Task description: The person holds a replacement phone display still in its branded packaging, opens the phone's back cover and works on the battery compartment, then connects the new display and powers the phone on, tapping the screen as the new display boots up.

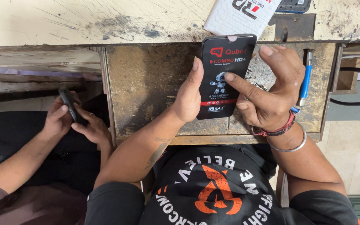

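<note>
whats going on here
A person holds a black phone screen panel with printed film over an open, worn wooden drawer. The left hand grips its edge; the right hand touches its face with the index finger. Beside them, another person's hands handle a small dark device.

Four hands show: the person's left hand and right hand, plus two hands of another person at the side. There are two black phone parts: one flat black screen with a robot picture and one dark phone. There is one white box, one blue-handled tool, one worn counter, one silver bangle and one red wristband.
</note>
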{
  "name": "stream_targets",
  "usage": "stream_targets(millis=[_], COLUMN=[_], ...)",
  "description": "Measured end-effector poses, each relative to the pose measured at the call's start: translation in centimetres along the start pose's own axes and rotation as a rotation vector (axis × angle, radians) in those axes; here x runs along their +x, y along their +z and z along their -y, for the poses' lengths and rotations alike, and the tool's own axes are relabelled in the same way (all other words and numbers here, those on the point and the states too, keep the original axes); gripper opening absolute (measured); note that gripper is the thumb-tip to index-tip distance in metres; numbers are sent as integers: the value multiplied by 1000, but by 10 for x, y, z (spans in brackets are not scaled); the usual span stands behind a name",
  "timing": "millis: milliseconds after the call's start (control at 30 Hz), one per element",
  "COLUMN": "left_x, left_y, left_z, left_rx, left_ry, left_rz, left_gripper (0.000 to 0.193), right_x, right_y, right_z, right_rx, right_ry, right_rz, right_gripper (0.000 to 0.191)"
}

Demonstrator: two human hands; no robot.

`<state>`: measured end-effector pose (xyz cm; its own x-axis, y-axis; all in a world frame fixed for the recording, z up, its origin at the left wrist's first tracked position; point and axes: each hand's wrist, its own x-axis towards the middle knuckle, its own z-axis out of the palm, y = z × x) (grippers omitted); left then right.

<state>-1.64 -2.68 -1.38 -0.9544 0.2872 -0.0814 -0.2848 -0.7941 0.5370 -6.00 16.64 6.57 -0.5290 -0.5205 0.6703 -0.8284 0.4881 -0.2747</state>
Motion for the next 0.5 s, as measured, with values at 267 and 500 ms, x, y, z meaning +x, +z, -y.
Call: stream_targets(millis=[267,500], left_x=[2,3], left_y=[6,15], left_z=[-4,-11], left_rx=[2,16], left_ry=[-69,-80], left_rz=[27,155], left_gripper=[65,76], right_x=[-9,-17], right_y=[3,5], right_z=[-1,-6], right_rx=[-74,10], right_ry=[192,289], right_rz=[26,25], right_gripper=[57,61])
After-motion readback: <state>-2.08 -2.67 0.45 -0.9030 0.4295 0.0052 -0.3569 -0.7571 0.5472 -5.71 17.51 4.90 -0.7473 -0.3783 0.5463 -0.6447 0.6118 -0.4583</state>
